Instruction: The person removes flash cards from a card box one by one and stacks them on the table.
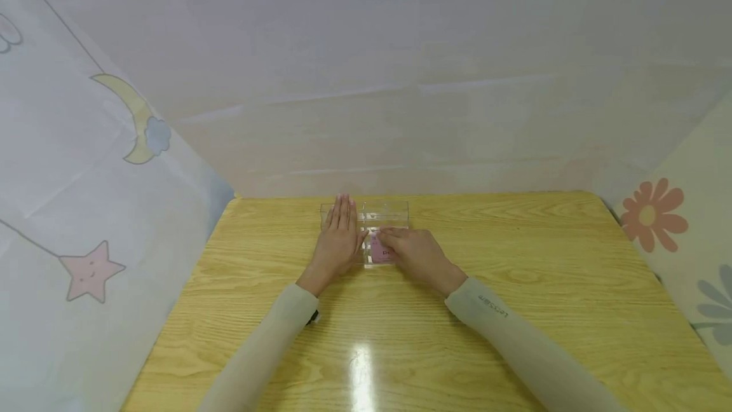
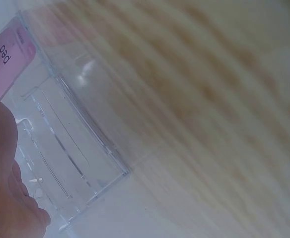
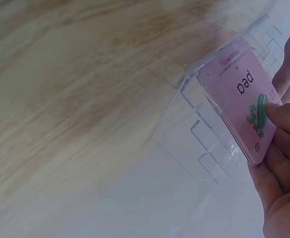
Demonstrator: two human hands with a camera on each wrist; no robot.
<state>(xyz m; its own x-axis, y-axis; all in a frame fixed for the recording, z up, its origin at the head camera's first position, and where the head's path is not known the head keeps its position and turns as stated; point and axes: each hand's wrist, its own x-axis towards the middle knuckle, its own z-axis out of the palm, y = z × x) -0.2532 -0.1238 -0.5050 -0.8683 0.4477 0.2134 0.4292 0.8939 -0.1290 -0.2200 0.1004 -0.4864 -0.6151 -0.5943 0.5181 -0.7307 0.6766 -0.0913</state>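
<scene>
A clear plastic box with dividers (image 1: 397,210) stands near the table's far edge. Over its left half lies my left hand (image 1: 336,240), fingers straight and pointing away from me. My right hand (image 1: 422,254) holds a stack of pink flashcards (image 3: 237,91) at the box's right half, thumb on the top card and fingers underneath. The top card reads "pea" above a green pea-pod picture. In the left wrist view, the cards (image 2: 7,58) appear at the left edge, beside bare box compartments (image 2: 60,134).
Wood-grain table (image 1: 515,259) surrounds the box, with a light glare near the front. Pale fabric (image 1: 366,81) hangs behind the far edge, and printed sheets with a moon (image 1: 137,113) and a flower (image 1: 652,215) flank the sides.
</scene>
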